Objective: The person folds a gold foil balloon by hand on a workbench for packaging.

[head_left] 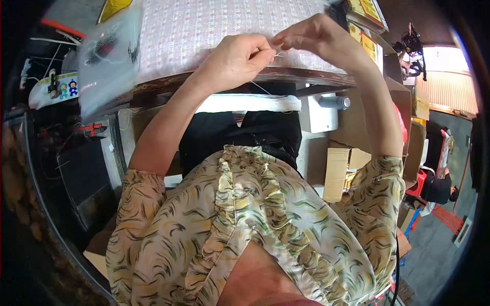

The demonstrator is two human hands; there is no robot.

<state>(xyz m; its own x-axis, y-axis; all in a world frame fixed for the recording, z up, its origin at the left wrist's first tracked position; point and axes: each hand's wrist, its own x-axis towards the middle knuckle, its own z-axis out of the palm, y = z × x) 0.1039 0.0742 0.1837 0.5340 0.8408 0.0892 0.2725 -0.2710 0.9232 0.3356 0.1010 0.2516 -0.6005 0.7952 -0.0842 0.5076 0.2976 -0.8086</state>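
My left hand (244, 57) is closed in a pinch above the table's front edge. A short bit of white thread (278, 55) sticks out at its fingertips. Below that hand, a thin strand slants down to a long white bundle of thread (250, 104) lying across my lap. My right hand (312, 40) is bent in from the right, thumb and fingers drawn together close beside the left fingertips. Whatever it pinches, if anything, is too small to make out. Beneath both hands spreads a pink-and-white checked cloth (204, 20) covering the table.
A clear plastic bag (109, 61) hangs over the table's left corner. Yellow packets (370, 48) are stacked at the right end. Under the table stand a white box with a grey cylinder (334, 103) and cardboard boxes (337, 173). A red stool (417, 182) is farther right.
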